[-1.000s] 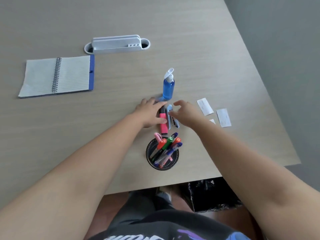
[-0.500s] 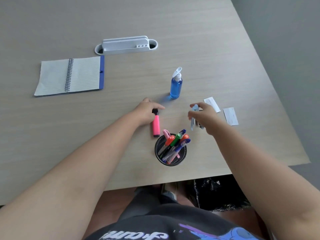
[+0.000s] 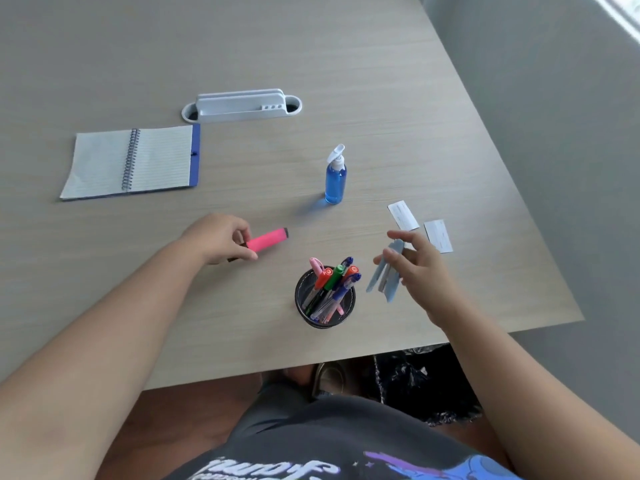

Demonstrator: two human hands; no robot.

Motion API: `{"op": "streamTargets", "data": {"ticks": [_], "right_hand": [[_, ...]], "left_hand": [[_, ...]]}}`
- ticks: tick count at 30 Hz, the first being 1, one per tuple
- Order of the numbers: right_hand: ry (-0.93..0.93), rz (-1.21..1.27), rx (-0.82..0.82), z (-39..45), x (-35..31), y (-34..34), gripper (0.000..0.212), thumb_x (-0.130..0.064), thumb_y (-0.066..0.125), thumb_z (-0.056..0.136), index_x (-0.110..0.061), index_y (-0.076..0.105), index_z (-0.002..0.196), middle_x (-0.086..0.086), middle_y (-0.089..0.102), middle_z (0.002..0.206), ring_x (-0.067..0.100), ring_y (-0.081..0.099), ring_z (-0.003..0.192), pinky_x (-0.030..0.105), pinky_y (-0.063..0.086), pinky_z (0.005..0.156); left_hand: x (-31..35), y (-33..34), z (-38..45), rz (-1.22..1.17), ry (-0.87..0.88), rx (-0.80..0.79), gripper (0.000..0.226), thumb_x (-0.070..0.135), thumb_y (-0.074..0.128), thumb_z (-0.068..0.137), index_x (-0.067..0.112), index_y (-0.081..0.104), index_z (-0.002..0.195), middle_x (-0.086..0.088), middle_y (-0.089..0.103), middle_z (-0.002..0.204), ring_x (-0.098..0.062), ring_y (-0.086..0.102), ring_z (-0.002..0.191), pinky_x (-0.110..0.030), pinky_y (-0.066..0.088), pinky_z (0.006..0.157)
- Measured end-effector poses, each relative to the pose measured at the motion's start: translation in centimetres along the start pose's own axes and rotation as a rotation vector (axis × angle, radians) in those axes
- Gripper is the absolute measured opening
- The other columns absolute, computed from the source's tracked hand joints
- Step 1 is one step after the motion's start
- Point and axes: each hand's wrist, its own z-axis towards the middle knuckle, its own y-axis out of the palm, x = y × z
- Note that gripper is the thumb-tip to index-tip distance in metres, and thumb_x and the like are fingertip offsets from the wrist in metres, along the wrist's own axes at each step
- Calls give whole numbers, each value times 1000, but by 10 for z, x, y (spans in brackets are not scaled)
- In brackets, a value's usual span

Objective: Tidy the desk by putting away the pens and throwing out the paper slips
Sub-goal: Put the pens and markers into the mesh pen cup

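Note:
My left hand (image 3: 221, 239) grips a pink highlighter (image 3: 268, 240) by one end, its black tip pointing right, just above the desk. To the right, my right hand (image 3: 415, 268) holds pale blue-grey pens (image 3: 386, 277) slanting down to the left, close to the black mesh pen cup (image 3: 325, 311). The cup stands near the desk's front edge and holds several coloured pens (image 3: 334, 277). Two white paper slips (image 3: 403, 215) (image 3: 438, 236) lie flat on the desk just beyond my right hand.
A blue spray bottle (image 3: 335, 178) stands upright behind the cup. An open spiral notebook (image 3: 133, 162) lies at the left, a white desk organiser (image 3: 241, 105) behind it. A black-lined bin (image 3: 415, 382) sits under the desk's front edge. The desk's right edge (image 3: 540, 216) runs close to the slips.
My left hand lifted the pink highlighter and turned it sideways, drawing it left. My right hand picked up the pale blue pens and carried them right, then down beside the cup.

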Motion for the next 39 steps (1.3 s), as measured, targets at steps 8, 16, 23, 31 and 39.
{"op": "streamTargets", "data": {"ticks": [8, 16, 23, 31, 39], "right_hand": [[-349, 14, 32, -50, 3, 28, 21, -27, 63, 91, -36, 55, 109, 20, 70, 90, 32, 64, 75, 40, 55, 66], [-807, -461, 159, -50, 25, 43, 25, -22, 66, 84, -16, 66, 108, -7, 63, 79, 7, 50, 71, 6, 38, 75], [-921, -565, 135, -40, 47, 37, 24, -16, 72, 85, -10, 73, 108, 0, 73, 94, 16, 63, 80, 19, 49, 79], [-901, -481, 110, -33, 59, 36, 37, -20, 68, 88, -17, 63, 124, 7, 65, 94, 18, 65, 80, 29, 54, 71], [-720, -464, 136, -45, 57, 34, 39, -27, 67, 83, -23, 50, 118, -3, 65, 87, 2, 50, 78, -6, 32, 80]], "left_hand": [[44, -67, -106, -374, 105, 97, 11, 33, 81, 73, 28, 75, 81, 2, 67, 63, -3, 54, 49, -23, 43, 53], [87, -24, -120, -172, 267, 97, 18, 30, 82, 68, 26, 66, 73, 4, 62, 59, -7, 48, 53, -12, 37, 51], [96, 26, -97, -82, 263, 93, 13, 24, 77, 71, 23, 70, 82, 10, 57, 66, -11, 52, 67, -11, 32, 55], [95, 48, -83, -92, 375, -60, 32, 22, 81, 70, 24, 73, 100, 6, 63, 95, -11, 62, 76, -25, 50, 72], [70, 49, -93, -357, 151, -57, 100, 39, 96, 41, 40, 44, 127, 14, 47, 121, -7, 58, 93, -27, 54, 78]]}}
